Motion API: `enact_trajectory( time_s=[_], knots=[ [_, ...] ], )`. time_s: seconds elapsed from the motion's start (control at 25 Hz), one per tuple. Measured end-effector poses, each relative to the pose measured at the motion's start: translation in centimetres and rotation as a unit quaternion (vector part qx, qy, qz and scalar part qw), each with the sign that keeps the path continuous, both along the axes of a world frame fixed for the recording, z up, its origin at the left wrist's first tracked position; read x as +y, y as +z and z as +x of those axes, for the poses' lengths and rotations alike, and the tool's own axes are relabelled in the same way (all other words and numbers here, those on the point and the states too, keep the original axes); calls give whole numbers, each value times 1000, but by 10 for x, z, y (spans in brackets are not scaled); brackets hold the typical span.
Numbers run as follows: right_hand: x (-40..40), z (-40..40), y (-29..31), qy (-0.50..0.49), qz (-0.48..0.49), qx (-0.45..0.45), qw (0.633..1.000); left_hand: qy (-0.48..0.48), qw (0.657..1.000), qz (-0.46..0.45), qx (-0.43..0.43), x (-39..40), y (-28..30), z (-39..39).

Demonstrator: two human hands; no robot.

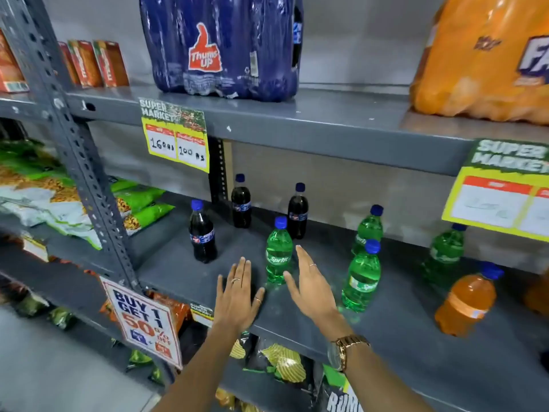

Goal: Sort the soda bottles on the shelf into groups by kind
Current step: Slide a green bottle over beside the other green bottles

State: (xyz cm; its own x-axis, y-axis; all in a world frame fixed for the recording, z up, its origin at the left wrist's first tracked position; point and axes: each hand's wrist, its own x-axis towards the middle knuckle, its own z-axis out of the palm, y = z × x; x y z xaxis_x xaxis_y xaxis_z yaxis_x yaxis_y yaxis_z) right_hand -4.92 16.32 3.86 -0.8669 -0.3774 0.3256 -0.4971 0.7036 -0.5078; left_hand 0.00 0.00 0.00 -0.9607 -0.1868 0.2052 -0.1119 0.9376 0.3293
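Observation:
On the grey middle shelf (208,281) stand three dark cola bottles: one at the left (202,233), two further back (241,203) (297,212). Several green Sprite bottles stand there too: one in the middle (278,254), two to its right (368,230) (361,278), one far right (444,254). An orange soda bottle (465,301) stands near the right front edge. My left hand (237,295) lies flat with straight fingers left of the middle Sprite bottle. Just right of that bottle, my right hand (312,283) is held with straight fingers. Neither hand holds anything.
The upper shelf carries a blue Thums Up multipack (222,49) and an orange multipack (481,60). Price tags hang from its edge (175,138) (502,188). A perforated upright post (74,144) stands at the left, with snack bags (44,197) beyond it. A sale sign (142,319) hangs below.

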Motion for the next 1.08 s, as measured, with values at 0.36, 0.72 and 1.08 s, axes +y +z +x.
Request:
enact_trajectory(
  time_s=[0.36, 0.72, 1.08],
  knots=[
    [-32, -26, -28, -35, -126, -123, 984, -27, 999, -21, -32, -8, -15, -9],
    [-21, -18, -28, -33, -135, -139, 981, -29, 995, -45, -83, -7, -11, -9],
    [40, 43, -30, -78, -122, -133, 980, -57, 987, -81, -126, 20, -9, 22]
  ],
)
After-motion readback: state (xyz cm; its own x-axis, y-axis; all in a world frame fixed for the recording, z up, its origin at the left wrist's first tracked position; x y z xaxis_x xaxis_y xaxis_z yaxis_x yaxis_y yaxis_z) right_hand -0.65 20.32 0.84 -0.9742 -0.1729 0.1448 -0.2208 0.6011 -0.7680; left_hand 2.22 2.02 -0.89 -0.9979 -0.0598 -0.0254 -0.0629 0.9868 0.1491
